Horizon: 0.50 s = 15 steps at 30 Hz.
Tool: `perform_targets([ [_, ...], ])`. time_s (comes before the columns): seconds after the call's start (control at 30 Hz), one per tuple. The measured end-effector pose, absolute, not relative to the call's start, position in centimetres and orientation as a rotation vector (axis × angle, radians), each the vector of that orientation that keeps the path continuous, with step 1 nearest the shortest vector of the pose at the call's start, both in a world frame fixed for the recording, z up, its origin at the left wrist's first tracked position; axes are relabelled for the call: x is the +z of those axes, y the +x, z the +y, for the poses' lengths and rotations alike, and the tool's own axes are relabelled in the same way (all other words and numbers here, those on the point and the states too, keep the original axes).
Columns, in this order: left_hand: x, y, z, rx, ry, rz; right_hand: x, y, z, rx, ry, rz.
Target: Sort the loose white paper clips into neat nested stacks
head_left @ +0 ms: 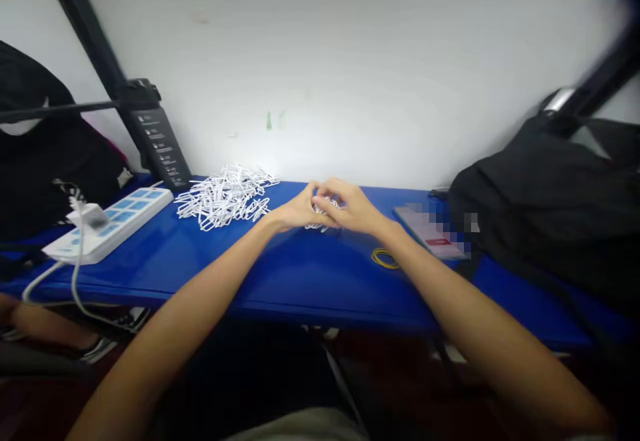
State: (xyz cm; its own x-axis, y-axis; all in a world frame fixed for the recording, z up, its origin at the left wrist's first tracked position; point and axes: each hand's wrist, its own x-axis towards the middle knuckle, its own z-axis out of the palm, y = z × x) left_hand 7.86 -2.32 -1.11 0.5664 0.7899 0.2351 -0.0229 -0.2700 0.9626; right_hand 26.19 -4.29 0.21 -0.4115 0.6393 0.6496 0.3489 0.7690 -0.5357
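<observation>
Blue tabletop [300,267]: along the back edge, left of middle, heap of white wire clips [225,197]. Near mid-back edge, left hand [299,209] and right hand [354,207] together, clamped around smaller clip bunch [327,206]. Toward front edge, yellow rubber band [384,265].

A: I count one left hand [299,209] and one right hand [357,209]. White wire pieces [220,201]?
B: One big pile [230,194], one smaller bunch [329,205]; singly, they're too tangled to count.
A: The rest?
B: One table [280,274], one power strip [133,209], one adapter [91,218], one dark bottle [163,151], one booklet [440,242], two black bags [530,187].
A: And yellow bands [385,265]?
B: At least one; I can't tell how many.
</observation>
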Motion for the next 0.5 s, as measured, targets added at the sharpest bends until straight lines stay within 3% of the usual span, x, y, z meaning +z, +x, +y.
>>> perform_targets([
  [0.3, -0.6, 8.2, -2.6, 0.832, 1.644, 0.616, 0.7, 27.4, -4.0, 0.314, -0.711, -2.098],
  [0.5, -0.7, 7.7, -2.2, 0.865, 1.527, 0.725, 0.5, 27.5, -4.7, 0.126, -0.705, -1.796],
])
